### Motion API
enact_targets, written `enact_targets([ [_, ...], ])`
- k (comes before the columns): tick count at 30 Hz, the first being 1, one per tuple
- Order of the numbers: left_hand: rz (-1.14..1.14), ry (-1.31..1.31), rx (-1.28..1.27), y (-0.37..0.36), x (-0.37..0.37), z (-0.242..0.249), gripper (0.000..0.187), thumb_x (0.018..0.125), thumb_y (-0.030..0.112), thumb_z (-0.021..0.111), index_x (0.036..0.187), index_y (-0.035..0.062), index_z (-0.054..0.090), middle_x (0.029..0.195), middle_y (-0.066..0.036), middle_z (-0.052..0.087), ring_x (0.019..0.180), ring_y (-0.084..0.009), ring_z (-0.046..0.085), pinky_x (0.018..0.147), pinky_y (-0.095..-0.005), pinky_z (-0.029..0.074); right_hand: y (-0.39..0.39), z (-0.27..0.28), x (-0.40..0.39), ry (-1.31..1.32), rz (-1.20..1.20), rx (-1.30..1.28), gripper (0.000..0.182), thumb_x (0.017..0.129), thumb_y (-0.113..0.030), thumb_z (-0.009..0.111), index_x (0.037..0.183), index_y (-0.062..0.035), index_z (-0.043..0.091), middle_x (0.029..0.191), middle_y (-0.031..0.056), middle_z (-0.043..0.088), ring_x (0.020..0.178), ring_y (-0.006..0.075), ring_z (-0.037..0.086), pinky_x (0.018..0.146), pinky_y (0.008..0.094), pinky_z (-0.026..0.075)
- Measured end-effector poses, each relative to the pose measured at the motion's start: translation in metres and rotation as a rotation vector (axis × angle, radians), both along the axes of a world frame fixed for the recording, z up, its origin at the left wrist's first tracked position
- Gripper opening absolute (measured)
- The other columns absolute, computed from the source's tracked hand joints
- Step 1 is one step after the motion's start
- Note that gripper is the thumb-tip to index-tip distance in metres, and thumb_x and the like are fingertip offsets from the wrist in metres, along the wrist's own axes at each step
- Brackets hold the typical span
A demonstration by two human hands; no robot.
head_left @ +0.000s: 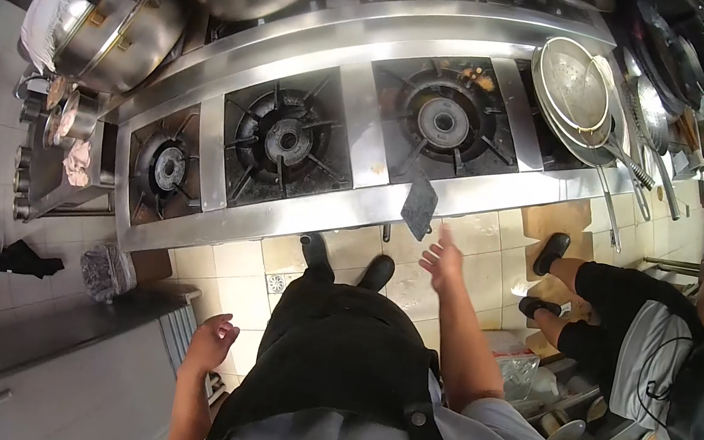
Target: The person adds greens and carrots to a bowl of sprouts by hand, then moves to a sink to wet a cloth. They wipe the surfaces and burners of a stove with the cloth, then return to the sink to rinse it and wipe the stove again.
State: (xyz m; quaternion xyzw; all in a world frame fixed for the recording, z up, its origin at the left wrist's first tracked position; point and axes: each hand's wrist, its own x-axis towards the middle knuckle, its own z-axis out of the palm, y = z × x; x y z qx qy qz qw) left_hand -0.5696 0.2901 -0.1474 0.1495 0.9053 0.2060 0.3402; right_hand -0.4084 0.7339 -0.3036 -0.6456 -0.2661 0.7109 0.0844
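My right hand (443,261) reaches forward over the floor in front of the stove, fingers spread and holding nothing. Just beyond its fingertips is a dark grey, diamond-shaped flat pad (419,208), which overlaps the stove's steel front edge (325,216) in this view. Down at my left side hangs my left hand (213,342), fingers loosely bent and apart, with nothing in it. Ahead of me the stove has a right burner (443,122), a middle burner (288,141) and a smaller left burner (169,168). Brown food scraps (478,78) lie behind the right burner.
Strainers and a wok (573,85) sit on the stove's right end, handles jutting out. Large steel pots (125,23) stand at the back left. A co-worker (653,351) is close on my right. A lined bin (106,271) stands left of the stove.
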Motion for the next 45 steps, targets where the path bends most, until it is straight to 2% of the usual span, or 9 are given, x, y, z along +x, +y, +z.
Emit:
enact_targets([
  [5, -0.01, -0.037, 0.003, -0.003, -0.001, -0.002, 0.044, 0.086, 0.024, 0.067, 0.118, -0.0039, 0.059, 0.093, -0.015, 0.069, 0.085, -0.0236, 0.066, 0.077, -0.0338, 0.051, -0.045, 0.001, -0.013, 0.16, 0.137, 0.636, 0.069, 0.079, -0.027, 0.076, 0.13, 0.0003, 0.039, 0.124, 0.0175, 0.048, 0.111, 0.0328, 0.051, 0.087, 0.0432, 0.048],
  [7, -0.037, -0.058, -0.066, 0.009, -0.003, 0.004, 0.043, 0.086, 0.025, 0.067, 0.118, -0.0037, 0.059, 0.092, -0.015, 0.069, 0.084, -0.0226, 0.065, 0.077, -0.0336, 0.051, -0.046, 0.029, -0.01, -0.113, 0.65, 1.259, 0.077, 0.073, -0.013, 0.078, 0.137, -0.0032, 0.035, 0.133, 0.0221, 0.043, 0.115, 0.0387, 0.049, 0.096, 0.0443, 0.043],
  [19, -0.075, -0.055, -0.045, 0.009, -0.013, -0.012, 0.043, 0.085, 0.024, 0.067, 0.117, -0.0035, 0.06, 0.09, -0.014, 0.069, 0.082, -0.0237, 0.066, 0.076, -0.034, 0.051, -0.009, 0.012, -0.017, -0.396, 1.192, 1.659, 0.043, 0.084, -0.012, 0.055, 0.127, -0.004, 0.053, 0.133, 0.017, 0.051, 0.119, 0.0306, 0.051, 0.098, 0.0403, 0.043],
  [23, -0.057, -0.051, -0.009, 0.009, -0.018, -0.011, 0.042, 0.085, 0.023, 0.068, 0.117, -0.0035, 0.06, 0.091, -0.015, 0.069, 0.083, -0.024, 0.066, 0.078, -0.0337, 0.052, 0.013, 0.021, -0.021, -0.26, 1.088, 1.532, 0.036, 0.083, -0.008, 0.053, 0.118, -0.0015, 0.058, 0.117, 0.019, 0.061, 0.109, 0.0302, 0.058, 0.092, 0.0393, 0.047],
  [26, -0.095, -0.024, 0.013, 0.014, -0.034, -0.019, 0.042, 0.085, 0.023, 0.068, 0.116, -0.003, 0.06, 0.091, -0.014, 0.069, 0.084, -0.0237, 0.066, 0.078, -0.0336, 0.052, 0.051, 0.032, -0.018, -0.189, 0.488, 1.11, 0.022, 0.088, -0.008, 0.051, 0.105, 0.0043, 0.06, 0.097, 0.0191, 0.067, 0.074, 0.0284, 0.067, 0.067, 0.0376, 0.056],
  [30, -0.137, 0.0, 0.025, 0.011, -0.064, -0.027, 0.041, 0.085, 0.023, 0.068, 0.116, -0.0024, 0.061, 0.088, -0.013, 0.069, 0.082, -0.0224, 0.066, 0.077, -0.0332, 0.052, 0.095, 0.051, -0.001, 0.183, -0.237, 0.659, 0.025, 0.097, -0.017, 0.049, 0.105, 0.0042, 0.059, 0.084, 0.0081, 0.063, 0.067, 0.0162, 0.066, 0.049, 0.0254, 0.052],
  [36, -0.039, 0.034, 0.0, -0.001, -0.086, -0.028, 0.041, 0.085, 0.022, 0.068, 0.117, -0.0014, 0.06, 0.085, -0.013, 0.068, 0.078, -0.0214, 0.065, 0.074, -0.0332, 0.052, 0.166, 0.1, 0.003, -0.532, 0.258, 1.696, 0.022, 0.087, -0.009, 0.056, 0.108, -0.0003, 0.059, 0.097, 0.0232, 0.063, 0.092, 0.0412, 0.06, 0.08, 0.045, 0.049],
  [41, -0.027, -0.011, -0.161, 0.019, -0.069, -0.037, 0.046, 0.083, 0.027, 0.068, 0.116, -0.0044, 0.06, 0.093, -0.017, 0.07, 0.086, -0.0265, 0.068, 0.077, -0.0362, 0.052, 0.254, 0.018, -0.004, -0.398, 0.933, 1.461, 0.021, 0.086, -0.008, 0.056, 0.106, -0.0035, 0.063, 0.104, 0.0227, 0.063, 0.1, 0.0402, 0.059, 0.086, 0.0451, 0.048],
  [45, -0.052, -0.024, -0.201, 0.086, -0.036, -0.03, 0.047, 0.085, 0.028, 0.067, 0.118, -0.0045, 0.06, 0.096, -0.018, 0.069, 0.087, -0.0264, 0.067, 0.078, -0.0361, 0.052, 0.27, 0.032, -0.065, -0.361, 1.097, 1.31, 0.022, 0.089, -0.016, 0.054, 0.101, -0.0038, 0.067, 0.103, 0.022, 0.065, 0.107, 0.0375, 0.059, 0.09, 0.0455, 0.048],
])
